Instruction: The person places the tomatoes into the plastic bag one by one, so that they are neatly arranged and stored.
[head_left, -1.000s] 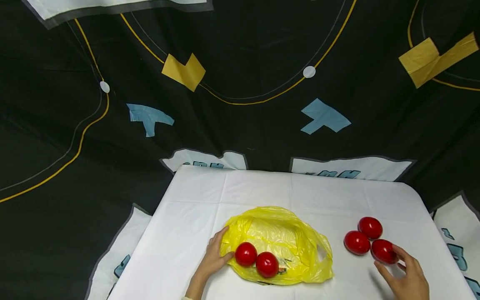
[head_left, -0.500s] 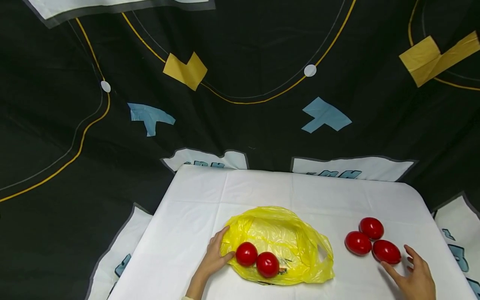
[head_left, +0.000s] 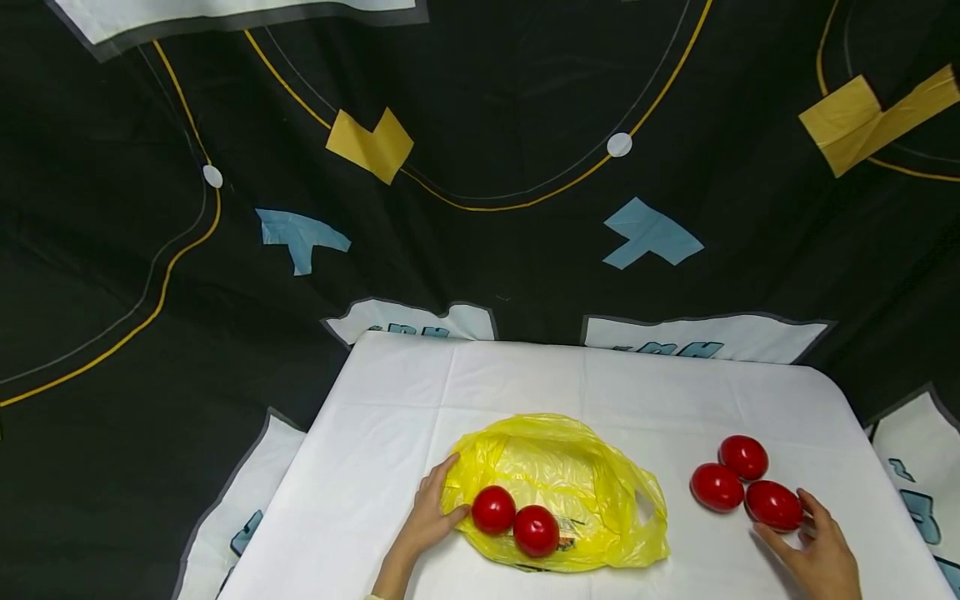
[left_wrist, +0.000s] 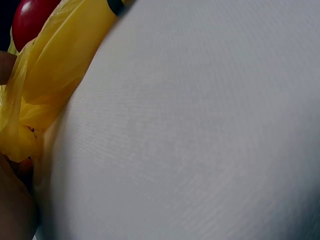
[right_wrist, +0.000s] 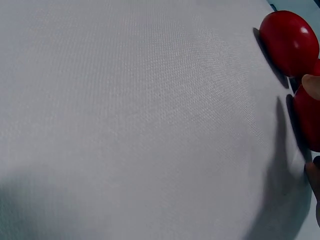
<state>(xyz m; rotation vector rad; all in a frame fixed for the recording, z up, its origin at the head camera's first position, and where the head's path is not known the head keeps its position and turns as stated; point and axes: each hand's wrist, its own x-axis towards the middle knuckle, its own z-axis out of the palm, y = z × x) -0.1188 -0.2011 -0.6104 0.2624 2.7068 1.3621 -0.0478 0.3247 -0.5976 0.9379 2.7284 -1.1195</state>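
A yellow plastic bag (head_left: 600,467) lies flat and crumpled on the table. Two glossy red balls, a left one (head_left: 492,510) and a right one (head_left: 536,531), rest side by side on its near part. My left hand (head_left: 431,517) grips the bag's left edge; in the left wrist view the thin yellow plastic (left_wrist: 55,75) bunches at the fingers. Off to the right, three more red balls sit close together. My right hand (head_left: 821,546) has thumb and fingertips on either side of the nearest ball (head_left: 773,505), which stands on the cloth. Only part of that hand shows in the right wrist view.
The other two balls, the back one (head_left: 742,457) and the left one (head_left: 717,487), stand beside the held ball. White cloth (head_left: 390,400) covers the table. Behind it hangs a dark curtain (head_left: 480,267) with yellow lines and blue shapes.
My right hand drew back off the nearest ball to the right, then came back left onto it. My left hand, the bag and the balls have stayed put.
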